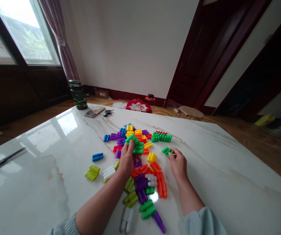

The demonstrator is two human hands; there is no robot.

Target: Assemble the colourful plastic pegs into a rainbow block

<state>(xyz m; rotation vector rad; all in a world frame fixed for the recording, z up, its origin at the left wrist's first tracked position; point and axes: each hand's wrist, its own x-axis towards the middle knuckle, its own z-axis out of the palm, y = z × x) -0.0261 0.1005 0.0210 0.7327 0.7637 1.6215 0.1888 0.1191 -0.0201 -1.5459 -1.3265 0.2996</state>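
Head view: from where I stand, the left hand (127,158), at the centre of the frame, has thumb and fingers closed around a bunch of green pieces (137,145), held over the mixed heap of coloured pieces (141,181). Right of centre, the right hand (179,163) pinches a smaller green piece (166,151) between thumb and fingertips, apart from the bunch. Just above it in the frame, a green row with red ends (162,137) sits on the marble-patterned table (228,182). I'd say the step in hand is handling the green ones apart from the other colours; whether the two lots fit together, I can't tell. The next move seems to call for a light, square pinch on the right, and enough hold on the left that nothing slips into the heap below.
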